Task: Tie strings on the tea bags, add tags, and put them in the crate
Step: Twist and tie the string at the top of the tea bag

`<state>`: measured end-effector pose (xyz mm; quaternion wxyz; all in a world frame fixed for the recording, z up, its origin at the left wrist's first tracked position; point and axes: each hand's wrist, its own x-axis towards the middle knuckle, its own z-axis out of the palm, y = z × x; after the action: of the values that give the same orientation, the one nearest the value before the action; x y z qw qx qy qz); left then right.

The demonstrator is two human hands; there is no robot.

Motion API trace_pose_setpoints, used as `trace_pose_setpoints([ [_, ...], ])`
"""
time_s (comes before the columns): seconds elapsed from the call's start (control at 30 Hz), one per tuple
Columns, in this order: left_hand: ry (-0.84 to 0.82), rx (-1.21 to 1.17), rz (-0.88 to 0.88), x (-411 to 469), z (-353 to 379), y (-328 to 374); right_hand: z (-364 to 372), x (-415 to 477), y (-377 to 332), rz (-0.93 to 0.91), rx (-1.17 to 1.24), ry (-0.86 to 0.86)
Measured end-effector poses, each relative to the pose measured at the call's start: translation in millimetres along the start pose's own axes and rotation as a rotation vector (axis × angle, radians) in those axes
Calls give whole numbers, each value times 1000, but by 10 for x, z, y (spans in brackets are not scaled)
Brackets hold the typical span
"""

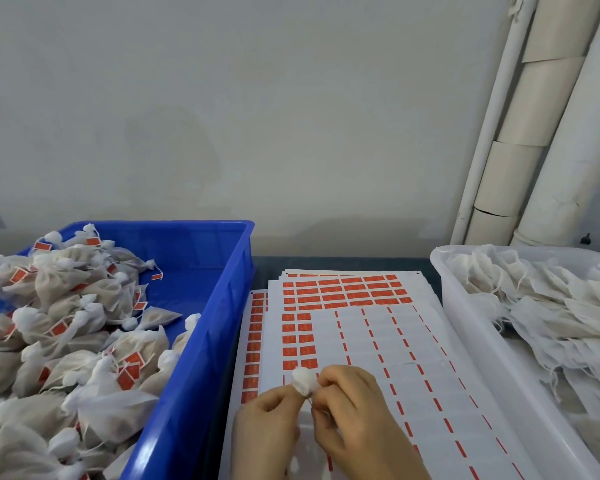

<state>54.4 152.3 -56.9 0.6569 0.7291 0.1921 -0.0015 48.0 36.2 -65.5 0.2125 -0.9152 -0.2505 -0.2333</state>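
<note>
Lower centre, a white mesh tea bag (303, 380) is pinched in the grip of left hand (267, 422) and right hand (355, 407), apparently mid-tying; a red sticker tag (307, 350) is needed next.

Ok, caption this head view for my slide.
Left hand and right hand pinch a tea bag above tag sheets beside the blue crate.

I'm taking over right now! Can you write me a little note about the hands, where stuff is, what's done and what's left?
Left hand and right hand: both pinch the gathered top of one white mesh tea bag over the white sheets of red sticker tags.
Done: a pile of tied, tagged bags lies in the blue plastic crate on the left.
Left: finish this bag, tag it, crate it; then the untied white bags in the white plastic tray on the right.
</note>
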Motion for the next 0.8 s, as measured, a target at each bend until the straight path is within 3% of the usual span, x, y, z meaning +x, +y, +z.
trace_pose_setpoints([
  [0.1, 19, -70, -13, 15, -30, 76, 14, 31, -63, 102, 79, -16],
  [0.27, 20, 130, 302, -97, -19, 76, 72, -29, -48, 258, 243, 34],
  [0.37, 6, 208, 385, -108, -50, 54, 28, -2, -67, 149, 82, -25],
  [0.53, -8, 263, 533, -50, -104, 34, -9, 4, -55, 19, 81, 95],
  [0.6, -8, 222, 518, -42, -89, 29, -43, 7, -87, 89, 149, 110],
  [0.67, 5, 155, 471, -29, -74, 20, -69, 26, -59, 234, 299, 7],
  [0.8, 48, 40, 416, -52, -46, 40, 18, -47, -14, 394, 312, -92],
])
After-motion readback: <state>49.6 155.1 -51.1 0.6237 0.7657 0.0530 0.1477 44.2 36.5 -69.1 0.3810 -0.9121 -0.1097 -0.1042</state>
